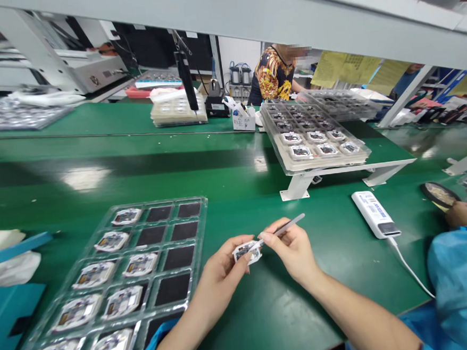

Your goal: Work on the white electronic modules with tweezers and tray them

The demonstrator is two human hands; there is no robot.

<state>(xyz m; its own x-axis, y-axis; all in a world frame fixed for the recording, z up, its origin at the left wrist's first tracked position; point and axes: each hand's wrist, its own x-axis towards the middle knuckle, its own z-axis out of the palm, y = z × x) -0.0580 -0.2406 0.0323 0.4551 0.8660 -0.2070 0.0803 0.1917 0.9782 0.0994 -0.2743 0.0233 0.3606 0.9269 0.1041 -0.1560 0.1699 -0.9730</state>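
Note:
My left hand is closed on a small white-framed electronic module, held by its edges above the green bench. In my right hand is a slim grey flat tool; whether it is tweezers or a pry stick I cannot tell. Its pale tip reaches the module's face, partly hidden by my fingers. To the left lies a clear plastic tray with dark-lined pockets. Similar modules sit in its left and middle columns, while the right-column pockets in view hold none.
A white metal stand carries stacked trays of modules. On the bench at right lie a white cabled device and a dark round dish, beside a co-worker's blue sleeve. A teal box is at left. Another person stands behind.

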